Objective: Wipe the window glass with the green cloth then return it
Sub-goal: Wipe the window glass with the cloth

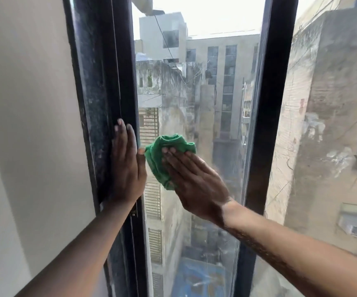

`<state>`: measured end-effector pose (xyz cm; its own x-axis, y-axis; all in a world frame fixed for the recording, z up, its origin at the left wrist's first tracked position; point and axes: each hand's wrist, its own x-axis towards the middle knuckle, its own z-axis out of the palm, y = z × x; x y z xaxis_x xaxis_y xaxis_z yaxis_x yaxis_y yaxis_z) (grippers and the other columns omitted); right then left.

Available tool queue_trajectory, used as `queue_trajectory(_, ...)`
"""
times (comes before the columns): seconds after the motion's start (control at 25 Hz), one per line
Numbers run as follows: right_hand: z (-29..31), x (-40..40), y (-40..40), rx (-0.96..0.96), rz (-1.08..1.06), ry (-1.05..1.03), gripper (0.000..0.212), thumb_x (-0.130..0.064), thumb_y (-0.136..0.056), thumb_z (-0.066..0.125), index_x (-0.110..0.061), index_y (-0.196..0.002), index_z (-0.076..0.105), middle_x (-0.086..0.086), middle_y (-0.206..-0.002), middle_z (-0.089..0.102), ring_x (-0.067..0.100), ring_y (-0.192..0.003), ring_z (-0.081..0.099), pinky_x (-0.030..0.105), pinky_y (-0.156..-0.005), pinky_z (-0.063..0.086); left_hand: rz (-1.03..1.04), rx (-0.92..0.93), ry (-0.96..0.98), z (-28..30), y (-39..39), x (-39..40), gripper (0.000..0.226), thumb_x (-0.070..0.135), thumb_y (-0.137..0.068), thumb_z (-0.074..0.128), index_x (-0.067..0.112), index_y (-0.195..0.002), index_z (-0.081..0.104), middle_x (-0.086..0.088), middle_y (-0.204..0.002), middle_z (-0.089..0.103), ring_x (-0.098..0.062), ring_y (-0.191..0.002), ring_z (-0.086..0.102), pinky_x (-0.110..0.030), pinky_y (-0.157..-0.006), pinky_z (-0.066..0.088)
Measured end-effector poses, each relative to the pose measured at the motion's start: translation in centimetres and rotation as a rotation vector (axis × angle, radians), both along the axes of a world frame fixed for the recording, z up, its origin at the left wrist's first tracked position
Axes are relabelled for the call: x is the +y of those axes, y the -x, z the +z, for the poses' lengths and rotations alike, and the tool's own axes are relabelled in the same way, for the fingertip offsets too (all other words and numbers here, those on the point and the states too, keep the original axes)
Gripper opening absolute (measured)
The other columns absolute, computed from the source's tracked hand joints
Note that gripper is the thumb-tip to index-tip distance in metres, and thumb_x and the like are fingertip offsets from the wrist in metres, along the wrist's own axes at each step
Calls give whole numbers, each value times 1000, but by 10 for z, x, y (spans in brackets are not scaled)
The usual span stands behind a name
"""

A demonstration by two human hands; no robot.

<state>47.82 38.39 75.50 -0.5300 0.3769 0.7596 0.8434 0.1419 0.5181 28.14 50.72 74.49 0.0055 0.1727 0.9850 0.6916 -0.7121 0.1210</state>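
Pressing the green cloth flat against the window glass with the right hand, fingers straight and lying close together over the cloth's lower right part, fingertips reaching about the middle of it

Sitting bunched and crumpled on the pane, the green cloth, low in the left part of the glass, just beside the dark window frame, with folds showing above and to the left of the right hand

Bracing on the dark window frame with the left hand, palm laid flat on the upright bar, fingers straight and held together, pointing up along the bar; thumb sticking out toward the glass and touching the left edge of the green cloth

Reaching in from the lower corners, both bare forearms, left from the lower left and right from the lower right

Standing to the right of the pane, a second dark upright, with another hazy pane beyond it

Showing through the smeared, dusty glass, weathered concrete buildings and a pale sky

Running down the left side, a plain white wall
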Motion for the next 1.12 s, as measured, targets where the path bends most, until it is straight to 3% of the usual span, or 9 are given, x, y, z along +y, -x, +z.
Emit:
queue_trajectory(0.16, 72, 12, 24, 393, -51, -129, 69, -19, -108, 56, -5, -171, 31, 18, -182, 22, 32, -172, 16, 49, -141, 16, -36, -68, 26, -2, -7, -6, 70, 39, -124, 20, -9, -175, 29, -26, -186, 21, -32, -177, 14, -40, -144, 9)
queue_trajectory(0.32, 11, -2, 25, 3, -57, 122, 71, -19, -107, 56, -12, -172, 32, 9, -183, 23, 25, -172, 16, 46, -140, 20, -77, -104, -52, -5, -8, -4, 62, 26, -122, 30, -15, -168, 40, -27, -181, 30, -45, -172, 29, -51, -142, 21)
queue_trajectory(0.48, 85, 24, 43, 256, -32, -75, 67, -25, -107, 51, -10, -170, 36, 12, -182, 28, 27, -171, 20, 46, -141, 16, -84, -120, -65, -6, -8, -5, 73, 40, -125, 17, -13, -169, 38, -19, -183, 27, -30, -176, 22, -43, -143, 18)
queue_trajectory(0.64, -44, -16, 32, -95, -134, 152, 73, -19, -100, 61, -14, -170, 39, 8, -181, 32, 23, -170, 23, 42, -141, 16, -97, -75, -60, -7, -2, 6, 71, 40, -125, 17, -11, -172, 34, -20, -185, 25, -22, -177, 13, -42, -144, 14)
queue_trajectory(0.72, -35, -16, 10, -215, -126, 143, 70, -13, -101, 56, -15, -169, 41, 9, -178, 36, 24, -168, 30, 42, -140, 9, -40, -82, -57, -6, -6, 2, 74, 42, -125, 14, -11, -171, 36, -22, -184, 29, -31, -177, 20, -40, -144, 13)
queue_trajectory(0.84, 79, 10, 10, 78, -137, -105, 60, -13, -111, 39, -4, -170, 33, 21, -179, 29, 34, -170, 24, 45, -142, 6, 3, -91, -34, -5, -10, 0, 78, 44, -124, 11, -12, -170, 38, -26, -183, 31, -43, -172, 30, -36, -144, 10)
queue_trajectory(0.92, 106, 7, 10, 268, -141, -164, 62, -27, -117, 43, 0, -171, 27, 25, -180, 23, 37, -170, 20, 48, -142, 12, 9, -77, -31, -5, -8, 0, 76, 43, -124, 12, -12, -171, 37, -27, -183, 30, -44, -172, 29, -36, -144, 9)
queue_trajectory(1.04, 11, -24, 6, 241, -233, 9, 78, -51, -114, 51, -3, -171, 27, 22, -181, 18, 35, -170, 18, 48, -141, 18, 42, -42, -31, -5, -7, 0, 68, 33, -123, 24, -14, -171, 34, -30, -183, 28, -46, -173, 26, -43, -145, 11)
queue_trajectory(1.12, -26, -52, -11, 119, -226, 83, 75, -50, -109, 59, -6, -167, 41, 18, -177, 32, 31, -165, 34, 48, -135, 33, 52, -26, -23, -3, -8, -3, 71, 36, -124, 21, -17, -169, 35, -33, -182, 28, -49, -172, 26, -47, -145, 14)
